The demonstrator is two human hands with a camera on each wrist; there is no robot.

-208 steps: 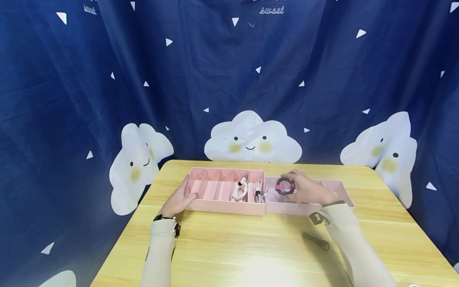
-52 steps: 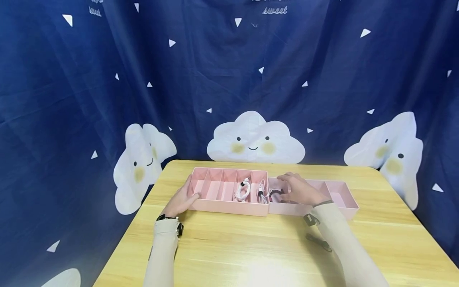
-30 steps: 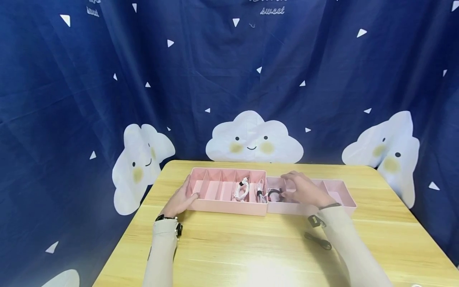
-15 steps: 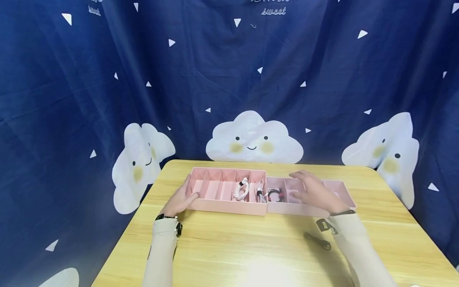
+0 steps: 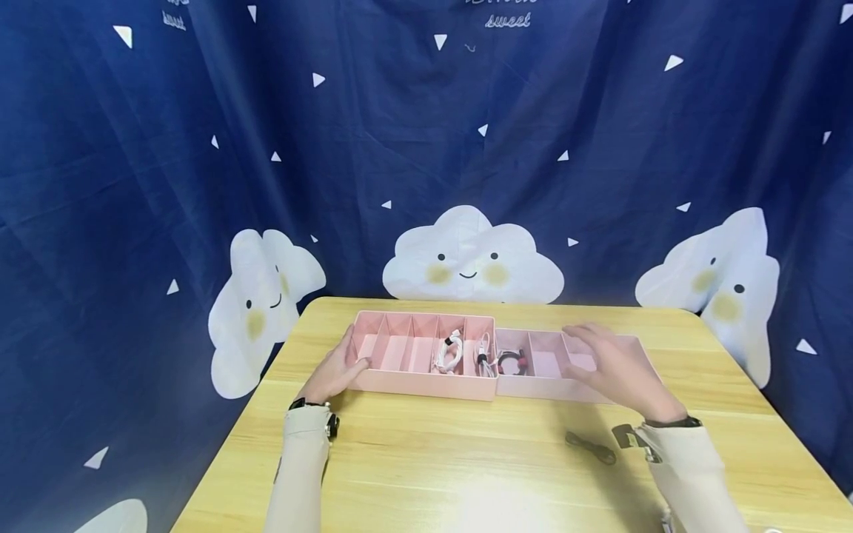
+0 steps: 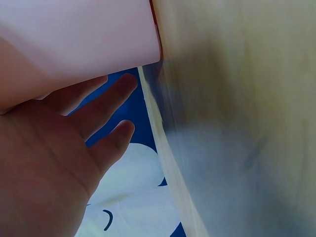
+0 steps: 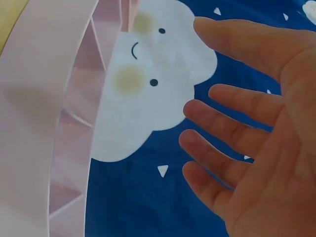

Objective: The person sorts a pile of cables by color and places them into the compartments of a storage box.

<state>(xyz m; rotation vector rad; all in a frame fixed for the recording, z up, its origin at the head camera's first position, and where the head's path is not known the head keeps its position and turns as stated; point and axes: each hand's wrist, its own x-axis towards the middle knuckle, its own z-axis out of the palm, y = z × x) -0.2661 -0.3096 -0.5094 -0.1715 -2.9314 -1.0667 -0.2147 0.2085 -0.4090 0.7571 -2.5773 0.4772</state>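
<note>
My left hand [image 5: 331,372] rests against the left end of a pink divided organizer box [image 5: 420,383], thumb at its front rim. In the left wrist view, fingers [image 6: 106,106] extend loosely beside the pale wall. Coiled white cables [image 5: 449,353] with black ties lie in its two right compartments. Butted against it is a paler pink divided box [image 5: 533,387]; a coiled dark cable [image 5: 512,363] with a red end sits in its leftmost compartment. My right hand [image 5: 623,377] hovers over this box's right part, holding nothing, fingers spread in the right wrist view.
A black bundled cable [image 5: 590,448] lies on the wooden table [image 5: 426,451] in front of the paler box. A small white item [image 5: 666,520] shows beside the right sleeve. A blue cloud-print curtain [image 5: 466,148] hangs behind the table.
My right hand lowered the dark coiled cable into the paler box's left compartment, let go, and moved right with its fingers spreading. The left hand has stayed at the pink box.
</note>
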